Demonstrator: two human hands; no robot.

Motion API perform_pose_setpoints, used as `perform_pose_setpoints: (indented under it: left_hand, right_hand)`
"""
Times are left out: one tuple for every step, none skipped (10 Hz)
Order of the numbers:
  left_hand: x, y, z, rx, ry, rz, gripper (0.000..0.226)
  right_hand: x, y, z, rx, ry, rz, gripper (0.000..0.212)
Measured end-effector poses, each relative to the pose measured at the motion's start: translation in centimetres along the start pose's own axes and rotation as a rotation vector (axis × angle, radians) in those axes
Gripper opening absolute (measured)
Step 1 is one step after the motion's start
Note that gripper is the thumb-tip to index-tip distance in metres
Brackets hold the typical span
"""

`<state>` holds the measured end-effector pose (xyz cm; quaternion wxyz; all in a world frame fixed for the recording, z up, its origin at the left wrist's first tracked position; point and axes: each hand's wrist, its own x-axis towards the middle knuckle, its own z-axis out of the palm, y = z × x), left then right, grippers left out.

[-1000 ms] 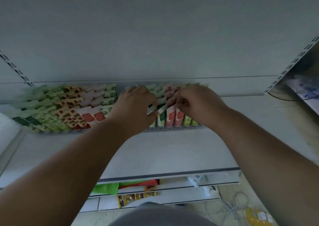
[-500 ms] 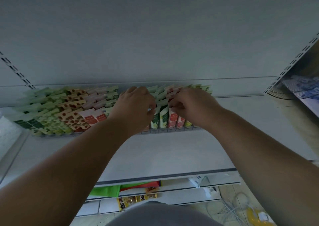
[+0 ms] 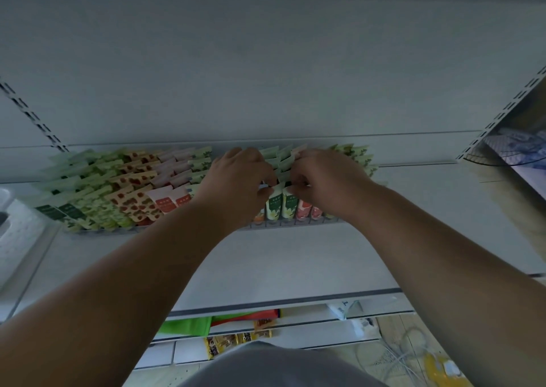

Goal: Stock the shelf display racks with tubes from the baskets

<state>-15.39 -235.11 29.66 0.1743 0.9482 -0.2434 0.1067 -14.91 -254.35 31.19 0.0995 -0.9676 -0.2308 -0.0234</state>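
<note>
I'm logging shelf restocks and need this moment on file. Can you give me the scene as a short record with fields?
place: white shelf with a rack of tubes at the back
left hand: over the rack's middle, fingers curled at the green tubes
right hand: beside the left, fingertips pinching at the same tubes
grip: exact hold partly hidden by the hands
rack left part: green, red-spotted and pink tubes in rows
rack right part: green and pink-red tubes upright at the front
below: green packet on a lower shelf
baskets: none in view
</note>
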Motion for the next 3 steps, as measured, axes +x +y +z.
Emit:
perform_pose_setpoints:
  left_hand:
    - [-0.2,0.2,-0.1,0.02,0.004,-0.004,0.016]
    - [-1.1,0.4,-0.3,-0.001,0.058,-0.029,0.021]
    - [-2.9,0.4,-0.4,-0.049,0.165,-0.051,0.022]
  right_hand:
    - [-0.1,-0.3,0.1,0.0,0.03,0.012,0.018]
    - [-0.8,-0.6,0.1,0.033,0.102,0.023,0.022]
    - [-1.9,-1.0,0.0,0.095,0.225,0.023,0.02]
